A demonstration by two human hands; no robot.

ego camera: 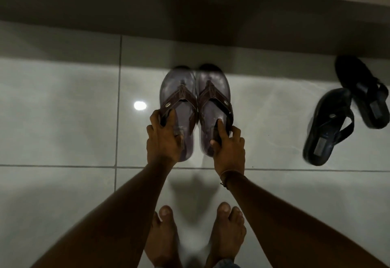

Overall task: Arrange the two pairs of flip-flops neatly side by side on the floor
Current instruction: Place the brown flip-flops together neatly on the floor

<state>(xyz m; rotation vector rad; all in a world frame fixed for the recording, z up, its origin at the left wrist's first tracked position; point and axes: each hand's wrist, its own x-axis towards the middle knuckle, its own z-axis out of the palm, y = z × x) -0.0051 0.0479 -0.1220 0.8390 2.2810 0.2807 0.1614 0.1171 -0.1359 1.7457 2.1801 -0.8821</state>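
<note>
Two brown-strapped flip-flops with greyish soles lie side by side, toes pointing away from me, in the middle of the tiled floor. My left hand (163,139) grips the heel and outer strap of the left brown flip-flop (176,90). My right hand (228,143) grips the heel and outer strap of the right brown flip-flop (213,92). The two soles touch along their inner edges. A black pair lies askew at the right: one black flip-flop (328,126) tilts toward the far right, the other black flip-flop (363,90) angles across behind it, overlapping near the straps.
My bare feet (196,236) stand on the glossy white tiles just behind the brown pair. A wall base or step (190,14) runs across the far side. A light reflection (140,105) shines on the tile left of the brown pair.
</note>
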